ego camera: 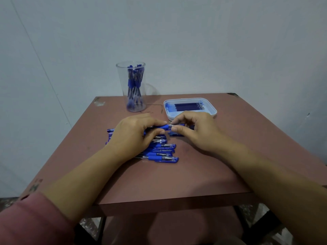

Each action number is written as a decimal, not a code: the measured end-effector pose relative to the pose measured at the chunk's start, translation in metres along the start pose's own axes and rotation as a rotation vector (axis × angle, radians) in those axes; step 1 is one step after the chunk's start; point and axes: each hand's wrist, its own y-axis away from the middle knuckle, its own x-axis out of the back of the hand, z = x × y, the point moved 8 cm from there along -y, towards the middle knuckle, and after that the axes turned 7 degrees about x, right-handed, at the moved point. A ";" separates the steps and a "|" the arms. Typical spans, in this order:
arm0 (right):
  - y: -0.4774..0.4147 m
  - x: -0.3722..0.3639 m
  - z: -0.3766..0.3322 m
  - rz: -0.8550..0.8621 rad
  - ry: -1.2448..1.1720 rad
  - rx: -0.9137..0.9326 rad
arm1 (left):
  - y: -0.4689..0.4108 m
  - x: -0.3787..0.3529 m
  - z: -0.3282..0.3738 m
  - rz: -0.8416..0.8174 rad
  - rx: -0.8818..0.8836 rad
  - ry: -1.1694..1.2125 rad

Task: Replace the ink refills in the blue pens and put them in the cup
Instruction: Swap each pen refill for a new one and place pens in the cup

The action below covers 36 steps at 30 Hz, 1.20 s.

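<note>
Several pens stand in the cup (131,86), a pile of pens (160,151) waits on the table (177,177), and the left hand (131,135) and right hand (196,129) pinch one pen (165,127) between them.

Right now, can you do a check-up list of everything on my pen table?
Surface: reddish-brown table, scuffed at far corners.
Job's things: clear cup holding blue pens, upright, far left; white tray with ink refills, far right; pen pile near the middle.
Clutter: thin dark strand between cup and tray.
Hands: left hand and right hand both grip the held pen above the pile.
Cables: the strand may be one; cannot tell.
Surroundings: pale wall behind; pink sleeve on left arm.
</note>
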 end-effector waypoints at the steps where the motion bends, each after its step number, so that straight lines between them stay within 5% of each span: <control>1: 0.000 -0.001 0.000 0.003 -0.019 -0.005 | 0.000 0.000 0.000 0.005 -0.001 0.003; 7: 0.000 -0.005 -0.003 0.019 -0.125 -0.049 | -0.003 0.007 0.003 0.007 -0.001 0.013; 15: -0.022 0.025 0.019 0.152 -0.335 -0.245 | 0.025 0.009 -0.035 -0.311 0.251 -0.290; 31: -0.139 0.047 -0.010 0.649 -0.418 0.061 | 0.048 -0.003 -0.038 -0.414 0.320 -0.247; 36: -0.176 0.040 -0.012 0.620 -0.273 0.136 | 0.048 -0.002 -0.038 -0.424 0.330 -0.242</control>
